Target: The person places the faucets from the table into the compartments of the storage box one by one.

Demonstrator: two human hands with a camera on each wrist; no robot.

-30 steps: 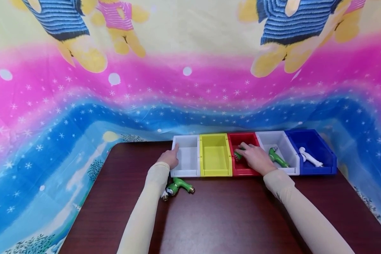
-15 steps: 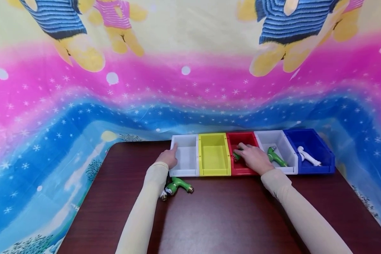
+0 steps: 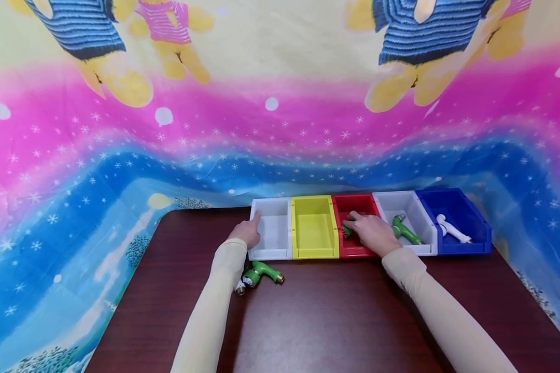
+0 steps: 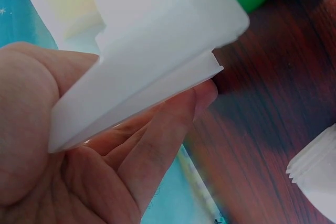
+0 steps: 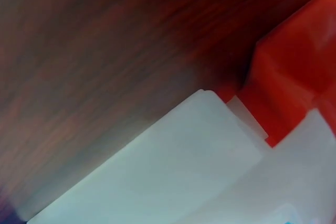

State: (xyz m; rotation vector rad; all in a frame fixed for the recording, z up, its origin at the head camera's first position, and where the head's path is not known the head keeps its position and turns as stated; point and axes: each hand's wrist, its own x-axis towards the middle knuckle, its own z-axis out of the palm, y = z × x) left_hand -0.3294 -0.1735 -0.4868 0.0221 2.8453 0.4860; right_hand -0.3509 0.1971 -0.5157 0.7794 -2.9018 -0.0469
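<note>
My left hand (image 3: 246, 233) grips the side wall of the leftmost white bin (image 3: 269, 254). In the left wrist view, thumb and fingers lie on opposite sides of the white bin's wall (image 4: 152, 56). Reaching down into the red bin (image 3: 357, 253), my right hand (image 3: 374, 233) holds a green faucet (image 3: 347, 231), most of which its fingers cover. Bin walls fill much of the right wrist view, and the hand does not show there. Below the left hand, another green faucet (image 3: 265, 271) lies on the table beside a mostly hidden white faucet (image 3: 240, 288).
A yellow bin (image 3: 315, 253) stands between the leftmost white bin and the red one. Right of the red bin, a second white bin (image 3: 413, 202) holds a green faucet (image 3: 405, 231). The blue bin (image 3: 464, 248) at the row's end holds a white faucet (image 3: 452, 229). A printed cloth hangs behind.
The head view has shifted slightly, moving the scene a little to the left. Both hands keep their places at the bins.
</note>
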